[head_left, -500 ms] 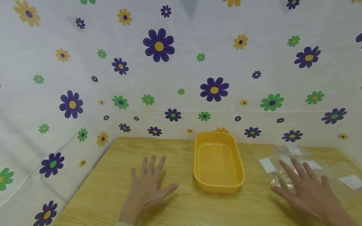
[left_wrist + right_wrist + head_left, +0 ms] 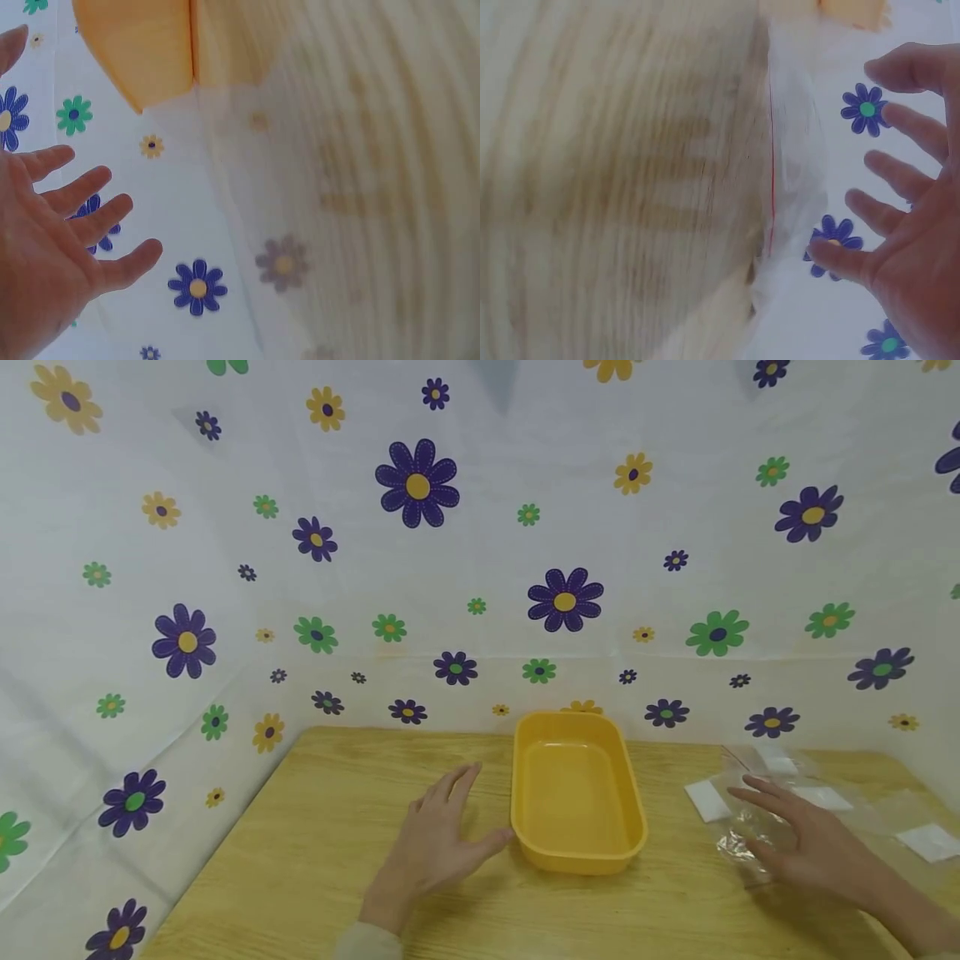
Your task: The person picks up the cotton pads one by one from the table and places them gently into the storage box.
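A yellow plastic tub (image 2: pixel 577 856) stands near the middle of the wooden table. My left hand (image 2: pixel 437 843) is just left of it, palm turned toward the tub and thumb tip right at its rim in the head view. Its fingers are spread and relaxed, holding nothing, as the left wrist view also shows. Over the clear plastic bags (image 2: pixel 738 852) at the right hovers my right hand (image 2: pixel 821 852), fingers loosely bent with nothing between them. In the right wrist view, a bag (image 2: pixel 795 150) with a red seal line lies beyond the spread fingers.
White labels or cards (image 2: pixel 707 800) show on the bags, with another white piece (image 2: pixel 930 842) farther right. Behind the wooden table (image 2: pixel 300 860) hangs a white cloth (image 2: pixel 480 552) printed with purple, green and yellow flowers, which also closes off the left side.
My left hand has moved right toward the tub and turned from palm down to sideways. The right hand has likewise turned on its side over the bags. The tub stays put.
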### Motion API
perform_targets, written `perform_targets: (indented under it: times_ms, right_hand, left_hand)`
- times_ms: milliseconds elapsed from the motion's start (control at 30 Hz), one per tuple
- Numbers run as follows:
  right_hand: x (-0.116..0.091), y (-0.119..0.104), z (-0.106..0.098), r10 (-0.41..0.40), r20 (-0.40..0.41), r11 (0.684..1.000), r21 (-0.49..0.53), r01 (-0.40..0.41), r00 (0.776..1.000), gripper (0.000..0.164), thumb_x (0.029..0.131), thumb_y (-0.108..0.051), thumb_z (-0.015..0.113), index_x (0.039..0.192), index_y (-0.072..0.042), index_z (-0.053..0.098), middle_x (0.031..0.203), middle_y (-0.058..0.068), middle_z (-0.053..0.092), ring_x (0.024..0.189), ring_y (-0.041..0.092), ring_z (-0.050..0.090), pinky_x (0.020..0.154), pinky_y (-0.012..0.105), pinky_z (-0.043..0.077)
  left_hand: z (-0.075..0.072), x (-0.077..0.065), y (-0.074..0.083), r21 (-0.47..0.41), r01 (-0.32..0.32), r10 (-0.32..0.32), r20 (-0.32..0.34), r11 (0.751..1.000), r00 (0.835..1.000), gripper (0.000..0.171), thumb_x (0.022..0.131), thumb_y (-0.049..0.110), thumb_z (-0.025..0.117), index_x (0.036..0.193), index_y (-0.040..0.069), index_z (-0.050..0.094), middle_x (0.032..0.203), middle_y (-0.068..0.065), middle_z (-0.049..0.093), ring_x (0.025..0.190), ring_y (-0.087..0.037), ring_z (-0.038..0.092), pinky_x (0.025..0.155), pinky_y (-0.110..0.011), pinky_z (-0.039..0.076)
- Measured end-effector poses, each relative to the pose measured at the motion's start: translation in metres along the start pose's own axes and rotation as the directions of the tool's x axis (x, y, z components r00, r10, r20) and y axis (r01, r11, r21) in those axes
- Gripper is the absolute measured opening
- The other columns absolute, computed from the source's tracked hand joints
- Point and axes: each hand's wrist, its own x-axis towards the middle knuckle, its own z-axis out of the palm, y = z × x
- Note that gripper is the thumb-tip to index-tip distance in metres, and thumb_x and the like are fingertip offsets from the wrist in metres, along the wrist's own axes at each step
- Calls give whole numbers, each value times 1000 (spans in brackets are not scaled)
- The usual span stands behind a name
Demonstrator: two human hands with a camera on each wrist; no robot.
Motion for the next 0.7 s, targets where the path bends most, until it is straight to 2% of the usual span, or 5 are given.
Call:
perform_targets:
  times_ms: [133,300,400,533,700]
  right_hand:
    - [2,8,-1,46,54,997,59,-49,997,57,83,-14,78,138,-13,62,144,29,56,123,60,53,86,75,48]
    - [5,19,-3,54,79,995,82,-61,995,55,84,-9,77,137,-17,65,142,29,59,94,8,61,62,28,48]
    - [9,25,-5,57,122,994,85,-68,991,51,81,-10,79,131,-16,69,137,27,63,99,13,64,70,36,57]
    - [17,28,-8,91,212,992,70,-108,973,44,82,-19,82,125,-13,73,132,24,67,120,54,58,89,71,51]
    - [24,32,-5,76,207,997,3,-78,975,42,81,-34,85,117,-14,77,117,15,73,89,18,64,72,35,55]
  left_hand:
    - [8,7,6,-33,26,-25,55,999,998,97,86,79,56,164,31,24,167,-4,33,150,-38,37,116,-73,29]
    - [14,17,12,-50,56,-49,140,997,989,96,87,80,55,164,36,17,169,-4,29,153,-38,32,118,-73,27]
    - [17,22,13,-41,66,-57,187,997,981,101,85,84,53,165,36,14,170,-5,27,154,-38,30,119,-71,26]
    - [23,28,15,-31,70,-61,237,997,970,107,82,86,53,166,33,11,171,-6,23,155,-36,28,120,-71,26]
    - [27,36,20,-27,71,-61,268,997,962,113,80,87,55,166,33,6,172,-5,20,156,-33,27,120,-70,25]
